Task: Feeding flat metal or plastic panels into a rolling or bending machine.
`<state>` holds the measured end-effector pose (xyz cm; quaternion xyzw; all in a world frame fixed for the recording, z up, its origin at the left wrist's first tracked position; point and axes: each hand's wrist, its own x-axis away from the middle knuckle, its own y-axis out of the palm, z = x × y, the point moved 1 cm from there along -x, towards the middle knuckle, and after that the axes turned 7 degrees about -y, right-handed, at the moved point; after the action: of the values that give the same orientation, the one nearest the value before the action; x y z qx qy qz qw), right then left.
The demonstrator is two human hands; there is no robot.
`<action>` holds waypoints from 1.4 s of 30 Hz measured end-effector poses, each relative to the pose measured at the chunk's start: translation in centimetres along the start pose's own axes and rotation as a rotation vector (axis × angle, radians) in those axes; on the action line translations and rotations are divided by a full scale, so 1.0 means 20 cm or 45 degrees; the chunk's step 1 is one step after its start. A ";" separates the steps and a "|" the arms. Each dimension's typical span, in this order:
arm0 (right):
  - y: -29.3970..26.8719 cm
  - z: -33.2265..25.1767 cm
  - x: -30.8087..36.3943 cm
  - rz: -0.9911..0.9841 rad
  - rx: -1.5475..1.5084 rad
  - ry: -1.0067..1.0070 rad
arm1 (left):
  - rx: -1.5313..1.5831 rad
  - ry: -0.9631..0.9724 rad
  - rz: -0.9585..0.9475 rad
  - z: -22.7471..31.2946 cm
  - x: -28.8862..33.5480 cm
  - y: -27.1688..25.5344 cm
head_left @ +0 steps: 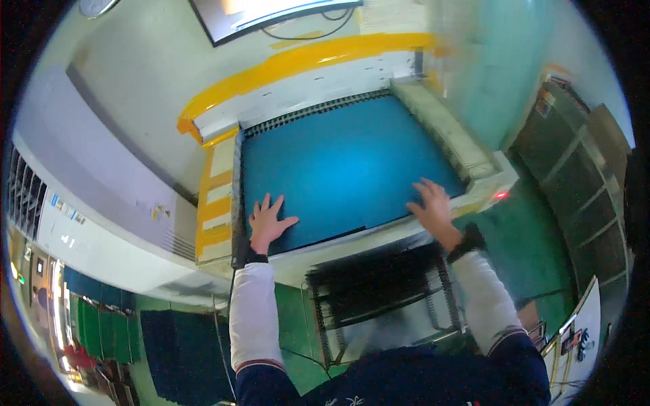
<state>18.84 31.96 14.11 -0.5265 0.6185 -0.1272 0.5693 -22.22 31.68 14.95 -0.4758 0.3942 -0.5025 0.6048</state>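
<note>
A flat blue sheet or mat [345,159] covers most of the bed of a white machine [308,260]. My left hand [269,222] lies on its near left corner, fingers spread and palm down. Over the near right part of the blue surface is my right hand [432,208], its fingers apart and slightly curled. Neither hand holds anything. Whether the right fingertips touch the surface I cannot tell. Both wrists carry dark bands below pale sleeves.
Yellow tape [298,61] runs along the machine's back wall and left side. A red light [500,195] glows at its right front corner. Below the front edge stands a rack with black bristly slats [372,284]. A tall white cabinet [101,216] flanks the left; grey panels [575,183] lean at right.
</note>
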 end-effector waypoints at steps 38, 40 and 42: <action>0.38 0.09 -0.45 -0.251 0.106 -0.028 | 0.026 -0.031 0.034 -0.04 -0.43 0.02; 0.38 0.07 -0.45 -0.276 0.108 -0.007 | 0.011 -0.036 0.028 -0.05 -0.43 0.02; 0.38 0.08 -0.45 -0.275 0.096 -0.001 | -0.010 -0.034 0.027 -0.05 -0.44 0.02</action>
<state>14.40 42.99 13.01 -0.5684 0.5527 -0.2108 0.5718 -24.77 40.19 14.29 -0.4805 0.3930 -0.4881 0.6135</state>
